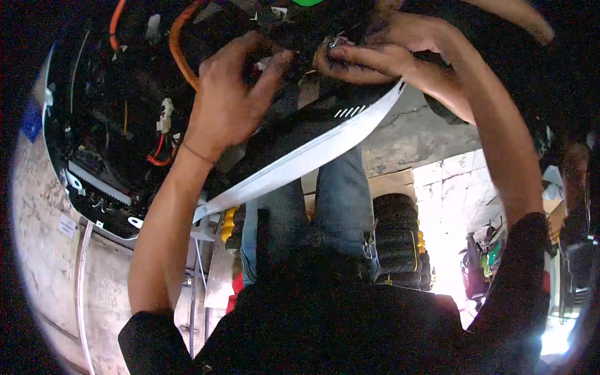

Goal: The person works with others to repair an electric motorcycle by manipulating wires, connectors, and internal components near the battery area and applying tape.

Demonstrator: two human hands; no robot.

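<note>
Up in the dark interior of a wired housing, my left hand has its fingers curled and its thumb bent toward them. A small pale piece shows between thumb and fingers, too dim to name. My right hand reaches in from the right, its fingers lost in shadow. Just below it another hand, whose forearm passes behind my right arm and seems to be another person's, pinches a small shiny metal piece. A curved white trim strip runs beneath the hands.
An orange corrugated conduit hangs left of my left hand. Below it dangles a white connector with red wire. Black bundles stand on the floor by my legs. Another arm crosses the upper right.
</note>
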